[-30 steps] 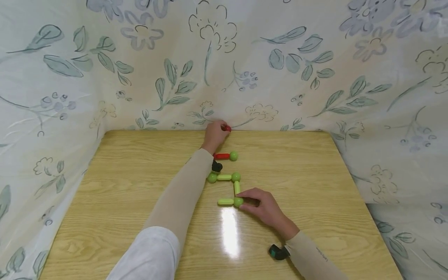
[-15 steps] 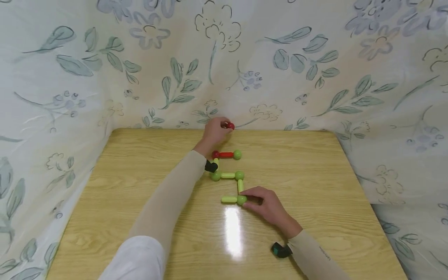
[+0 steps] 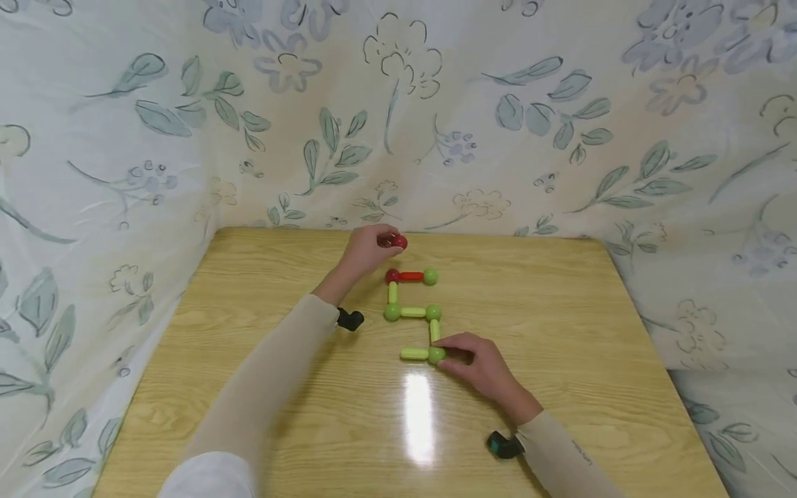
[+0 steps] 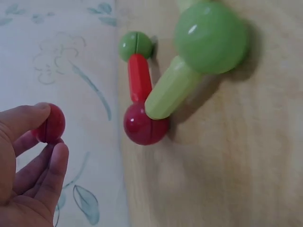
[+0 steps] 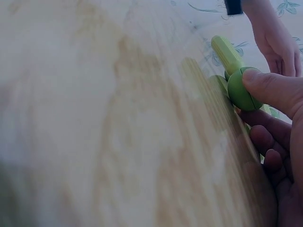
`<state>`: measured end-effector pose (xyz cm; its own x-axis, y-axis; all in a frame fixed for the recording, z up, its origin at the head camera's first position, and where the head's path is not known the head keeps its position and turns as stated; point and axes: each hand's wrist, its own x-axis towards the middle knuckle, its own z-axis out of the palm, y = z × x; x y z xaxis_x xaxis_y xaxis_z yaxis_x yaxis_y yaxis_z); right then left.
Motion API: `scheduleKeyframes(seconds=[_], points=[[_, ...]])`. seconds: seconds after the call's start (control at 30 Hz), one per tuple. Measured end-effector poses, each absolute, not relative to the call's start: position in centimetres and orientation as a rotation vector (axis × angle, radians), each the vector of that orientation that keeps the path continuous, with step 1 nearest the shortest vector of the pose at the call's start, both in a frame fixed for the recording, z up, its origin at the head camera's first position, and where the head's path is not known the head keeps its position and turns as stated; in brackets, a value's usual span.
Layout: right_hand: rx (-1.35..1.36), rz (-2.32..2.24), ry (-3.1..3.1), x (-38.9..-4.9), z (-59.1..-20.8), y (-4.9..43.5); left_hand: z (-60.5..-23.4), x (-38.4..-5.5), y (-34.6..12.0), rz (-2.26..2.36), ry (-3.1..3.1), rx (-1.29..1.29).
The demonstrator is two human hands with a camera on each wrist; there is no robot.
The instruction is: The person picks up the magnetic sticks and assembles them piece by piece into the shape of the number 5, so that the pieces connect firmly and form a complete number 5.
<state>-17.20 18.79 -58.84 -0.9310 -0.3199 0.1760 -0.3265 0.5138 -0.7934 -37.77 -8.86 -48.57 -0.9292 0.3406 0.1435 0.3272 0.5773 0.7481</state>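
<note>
Near the table's far edge my left hand (image 3: 367, 250) pinches a loose red ball (image 4: 55, 123) between thumb and fingers, apart from the chain of joined balls and rods. My right hand (image 3: 482, 366) pinches the green ball (image 5: 242, 90) at the chain's near corner. From that ball a yellow-green rod (image 3: 414, 353) points left, its other end free. The chain zigzags away through more yellow-green rods and green balls to a red ball (image 4: 144, 124). A red rod (image 4: 139, 78) joins it to a green end ball (image 3: 430, 277). All of the chain lies on the table.
The wooden table (image 3: 542, 311) ends at a flowered cloth (image 3: 461, 138) hanging behind it and at both sides. Dark devices are strapped to both wrists, such as the right wrist device (image 3: 503, 445). A bright glare streak lies on the near tabletop.
My left hand has drawn back from the far edge toward me and slightly left, bringing the loose red ball along. The right hand keeps its hold on the green ball. The head view has shifted slightly.
</note>
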Motion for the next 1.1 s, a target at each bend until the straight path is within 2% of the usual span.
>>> scheduleKeyframes(seconds=[0.43, 0.77, 1.1], points=[[0.617, 1.417, -2.718, -17.4, -58.9, 19.4, -49.0, -33.0, -12.6, 1.431, 2.738, 0.617], [0.636, 1.398, -2.689, -17.3, -58.6, 19.2, -48.2, -30.0, -12.9, 1.547, 2.662, 0.632], [0.630, 1.416, -2.673, -17.2, -59.0, 19.0, -50.4, -27.6, -14.4, 1.460, 2.623, 0.589]])
